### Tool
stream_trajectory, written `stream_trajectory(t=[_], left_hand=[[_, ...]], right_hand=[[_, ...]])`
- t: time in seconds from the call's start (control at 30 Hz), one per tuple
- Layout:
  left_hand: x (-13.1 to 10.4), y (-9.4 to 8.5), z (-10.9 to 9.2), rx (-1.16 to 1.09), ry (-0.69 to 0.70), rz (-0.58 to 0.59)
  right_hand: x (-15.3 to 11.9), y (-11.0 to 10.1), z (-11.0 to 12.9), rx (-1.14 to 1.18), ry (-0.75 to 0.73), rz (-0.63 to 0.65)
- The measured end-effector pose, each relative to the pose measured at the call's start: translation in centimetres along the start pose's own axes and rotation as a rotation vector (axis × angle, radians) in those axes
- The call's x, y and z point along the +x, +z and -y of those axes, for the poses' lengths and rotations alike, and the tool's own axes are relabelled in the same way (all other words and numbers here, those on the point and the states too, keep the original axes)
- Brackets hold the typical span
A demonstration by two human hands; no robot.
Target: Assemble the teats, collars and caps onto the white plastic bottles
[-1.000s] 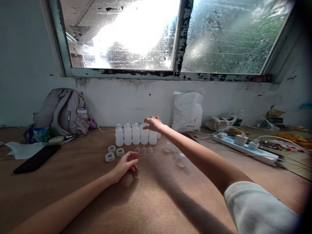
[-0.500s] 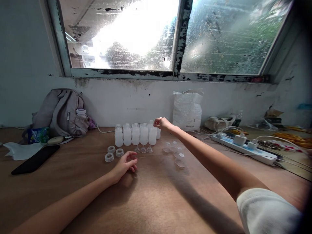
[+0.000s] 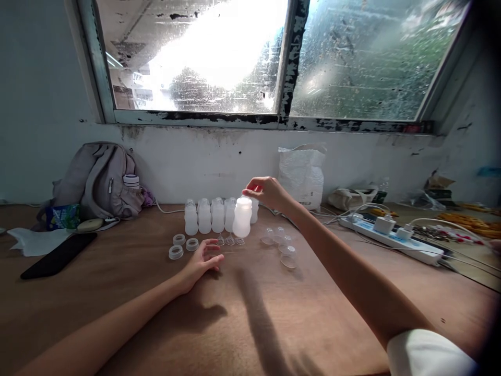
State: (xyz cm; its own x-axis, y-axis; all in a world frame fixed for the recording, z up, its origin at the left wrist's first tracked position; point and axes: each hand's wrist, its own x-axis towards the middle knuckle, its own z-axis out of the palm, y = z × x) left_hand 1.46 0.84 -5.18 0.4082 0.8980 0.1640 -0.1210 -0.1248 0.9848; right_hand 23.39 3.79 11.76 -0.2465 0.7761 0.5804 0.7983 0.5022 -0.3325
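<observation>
Far left of the bottle row (image 3: pixel 204 218), a grey backpack (image 3: pixel 111 180) leans by the wall, with a dark flat slab (image 3: pixel 58 256) lying in front of it on the surface (image 3: pixel 250 318). Just before the row's left end sit three translucent rings (image 3: pixel 176 253). The left hand (image 3: pixel 199 267) is to their right, in front of the row, low over the surface; its grip is loose, fingers parted and slightly curled, with nothing in it. Beyond the fingers, close to the row's front, stand small clear teat-shaped pieces (image 3: pixel 229 241). At the row's right end, one frosted bottle (image 3: pixel 242 219) has just come up and forward, and it now hangs roughly upright, in front of its neighbours and brightly lit. The right hand (image 3: pixel 268 190) has it from above, fingertips pinched closed on its top, where a moment ago no raised bottle showed. So that bottle is now handled singly, while others stand in the row; what is directly behind it is hidden. Right of the row, near its end, lie clear, wide-rimmed pieces (image 3: pixel 288 259), untouched. A white plastic bag (image 3: pixel 301 175) stands behind them against the wall, and a power strip (image 3: pixel 407 246) lies well to the row's right.
</observation>
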Motion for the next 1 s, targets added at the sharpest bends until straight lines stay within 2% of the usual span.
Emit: stream_trajectory(t=[0.13,0.3,0.5,0.6,0.7,0.8,0.93,1.0], left_hand=[[-0.5,0.2,-1.0,-0.037,0.021,0.115],[-1.0,0.5,-2.3,-0.08,0.054,0.327],[-1.1,0.7,-2.5,0.026,0.023,0.327],[-1.1,0.7,-2.2,-0.012,0.013,0.327],[-0.9,0.6,-1.9,-0.083,-0.011,0.257],[-0.8,0.6,-1.7,-0.139,-0.063,0.191],[-0.7,0.7,-1.8,-0.165,-0.105,0.136],[-0.6,0.7,-1.9,-0.166,-0.108,0.116]], right_hand=[[-1.5,1.7,2.0,0.153,-0.032,0.13],[-2.2,3.4,2.4,0.378,-0.015,0.257],[-2.4,4.0,1.3,0.603,0.02,0.33],[-2.3,4.2,0.8,0.632,0.034,0.348],[-2.1,3.6,0.0,0.536,0.043,0.411],[-1.9,2.5,-2.0,0.283,0.072,0.47],[-1.8,1.4,-5.8,-0.194,0.282,0.541],[-1.9,1.4,-7.4,-0.298,0.353,0.563]])
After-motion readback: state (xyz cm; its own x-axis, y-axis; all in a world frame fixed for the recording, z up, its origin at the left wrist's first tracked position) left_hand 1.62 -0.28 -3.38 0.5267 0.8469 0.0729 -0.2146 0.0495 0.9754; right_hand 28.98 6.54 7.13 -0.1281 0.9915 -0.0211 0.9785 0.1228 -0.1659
